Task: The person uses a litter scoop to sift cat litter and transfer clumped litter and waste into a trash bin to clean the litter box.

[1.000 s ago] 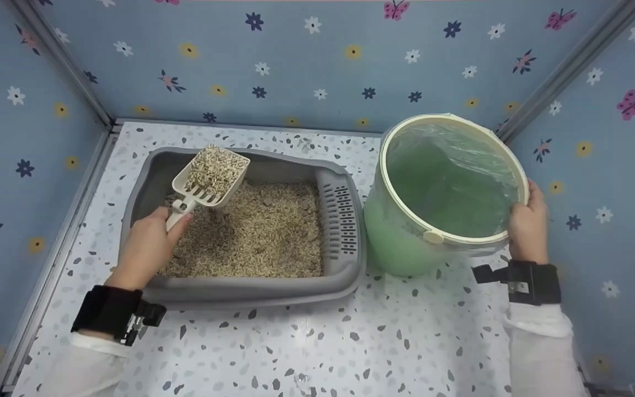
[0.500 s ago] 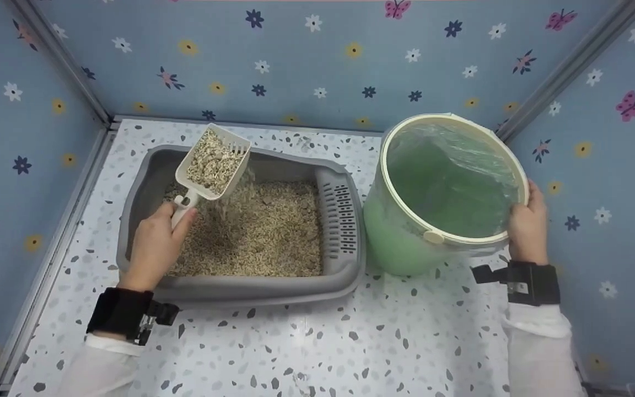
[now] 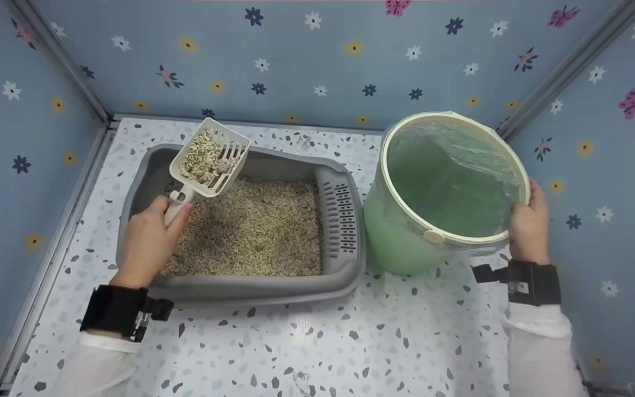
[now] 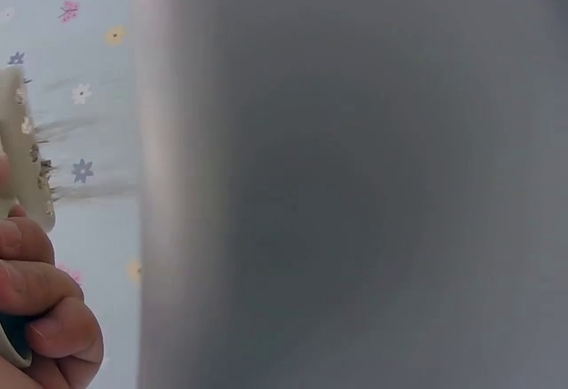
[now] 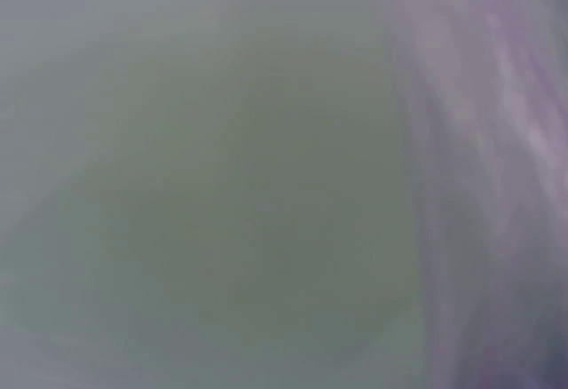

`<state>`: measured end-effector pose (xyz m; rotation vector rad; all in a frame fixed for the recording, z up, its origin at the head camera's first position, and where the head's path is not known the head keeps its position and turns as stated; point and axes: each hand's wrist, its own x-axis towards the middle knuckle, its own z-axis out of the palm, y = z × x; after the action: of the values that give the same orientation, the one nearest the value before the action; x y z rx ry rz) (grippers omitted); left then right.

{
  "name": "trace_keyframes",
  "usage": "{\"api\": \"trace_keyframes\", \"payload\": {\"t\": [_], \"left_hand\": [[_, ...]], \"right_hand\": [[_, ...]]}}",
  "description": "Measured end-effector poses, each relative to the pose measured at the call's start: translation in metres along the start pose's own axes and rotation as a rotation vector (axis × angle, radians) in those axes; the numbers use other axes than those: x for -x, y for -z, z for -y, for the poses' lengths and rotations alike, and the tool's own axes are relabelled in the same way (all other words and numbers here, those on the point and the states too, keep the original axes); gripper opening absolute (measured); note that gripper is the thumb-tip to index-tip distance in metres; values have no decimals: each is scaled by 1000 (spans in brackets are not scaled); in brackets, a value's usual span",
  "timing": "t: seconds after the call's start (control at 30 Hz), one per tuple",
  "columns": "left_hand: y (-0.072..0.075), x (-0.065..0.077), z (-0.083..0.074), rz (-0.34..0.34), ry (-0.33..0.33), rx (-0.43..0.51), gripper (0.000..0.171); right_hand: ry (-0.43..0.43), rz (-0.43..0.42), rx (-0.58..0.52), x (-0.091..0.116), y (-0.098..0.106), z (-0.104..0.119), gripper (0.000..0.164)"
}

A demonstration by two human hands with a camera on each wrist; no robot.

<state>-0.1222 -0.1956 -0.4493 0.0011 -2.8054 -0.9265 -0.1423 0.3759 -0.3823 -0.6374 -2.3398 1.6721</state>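
Observation:
My left hand point(image 3: 149, 240) grips the handle of a white slotted litter scoop point(image 3: 228, 176), held above the left part of a grey litter box point(image 3: 273, 284). A small heap of tan litter pellets point(image 3: 199, 160) lies in the scoop, with bare slots on its right side. Litter point(image 3: 262, 237) covers the floor of the box. My right hand point(image 3: 529, 226) holds the cream rim of a green bin point(image 3: 400, 237), which leans toward me and has a clear plastic liner point(image 3: 477, 160) inside. In the left wrist view, curled fingers point(image 4: 62, 327) wrap the scoop's handle.
The box and bin stand side by side on a speckled white tabletop point(image 3: 306, 347). Blue flowered panels point(image 3: 317, 66) with metal edge posts close off the back and both sides. A blurred grey surface fills most of the left wrist view.
Litter has fallen through the scoop's slots into the box, so the heap in it is smaller. The scoop has shifted and tipped slightly; the right hand and bin have stayed put.

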Motion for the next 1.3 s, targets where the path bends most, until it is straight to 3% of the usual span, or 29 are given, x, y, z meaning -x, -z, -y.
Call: {"api": "trace_keyframes", "payload": {"t": [0.13,0.4,0.53,0.8,0.93,1.07,1.2,1.3], "left_hand": [[5,1,3,-41,-80,-103,40],[9,4,8,-185,-347,-368,43],[10,3,6,-213,-419,-429,47],[11,2,0,-262,-531,-486,34],[9,4,-3,-251,-513,-471,33],[6,7,-7,-184,-427,-384,34],[6,9,-15,-72,-305,-262,33],[9,10,-20,68,-192,-148,35]], "right_hand": [[7,3,-11,1,-1,1,67],[5,-5,-5,0,-1,0,67],[-6,-5,3,-1,0,0,67],[5,-3,2,0,0,-2,66],[8,-1,-2,0,1,-2,65],[10,-1,-10,1,1,-1,64],[3,1,-8,1,1,0,64],[-2,6,-6,1,1,1,65]]}}
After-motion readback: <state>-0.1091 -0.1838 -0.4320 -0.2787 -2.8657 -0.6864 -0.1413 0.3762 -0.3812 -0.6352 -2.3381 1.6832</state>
